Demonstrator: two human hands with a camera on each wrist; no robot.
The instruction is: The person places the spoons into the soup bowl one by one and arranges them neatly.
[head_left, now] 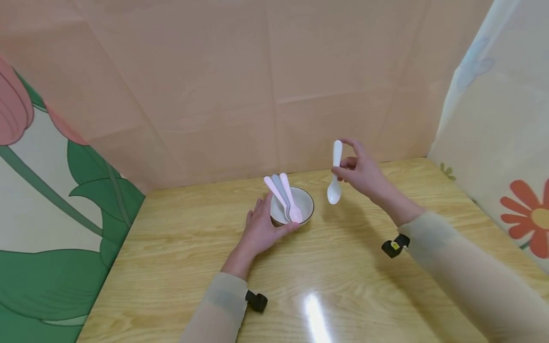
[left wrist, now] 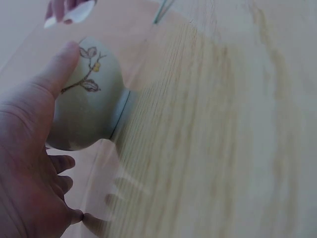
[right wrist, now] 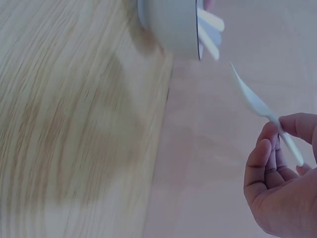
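A white bowl (head_left: 305,202) with a dark rim stands on the table, holding two pink spoons (head_left: 295,209) and a grey spoon (head_left: 276,181), handles leaning out over the far rim. My left hand (head_left: 262,229) grips the bowl's left side, thumb along the near side and fingers around the left. In the left wrist view the bowl's outer wall (left wrist: 89,111) shows a painted twig with leaves. To the right of the bowl, my right hand (head_left: 360,170) pinches a white spoon (head_left: 334,190) by its handle above the table, its scoop pointing down.
The wooden table (head_left: 188,267) ends at a plain peach-coloured wall covering (head_left: 206,95). Flower-patterned sheets (head_left: 525,209) hang at the left and right. Each wrist wears a small black device (head_left: 256,302) on a band.
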